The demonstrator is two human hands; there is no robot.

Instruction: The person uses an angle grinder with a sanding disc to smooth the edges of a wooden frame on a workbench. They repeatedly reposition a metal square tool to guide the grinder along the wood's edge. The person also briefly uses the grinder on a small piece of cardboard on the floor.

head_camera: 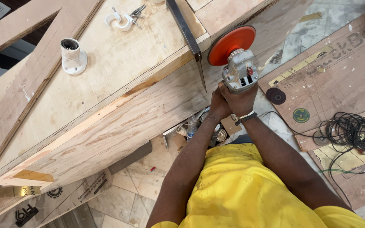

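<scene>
A grey angle grinder (240, 69) with an orange sanding disc (230, 43) is held against the side of a large plywood box (119, 105). My right hand (242, 99) grips the grinder's body from below; a beaded band circles that wrist. My left hand (218, 106) is wrapped around the tool next to it, on the left. The disc lies against the wood near the box's upper edge. A metal square (189, 36) rests on the box top beside the disc.
A white lamp holder (72, 57) and white cable clips (121, 20) lie on the box top. Cardboard sheets (343, 76), a coil of black cable (351, 131), spare discs (276, 96) and small tins (216, 131) lie on the tiled floor.
</scene>
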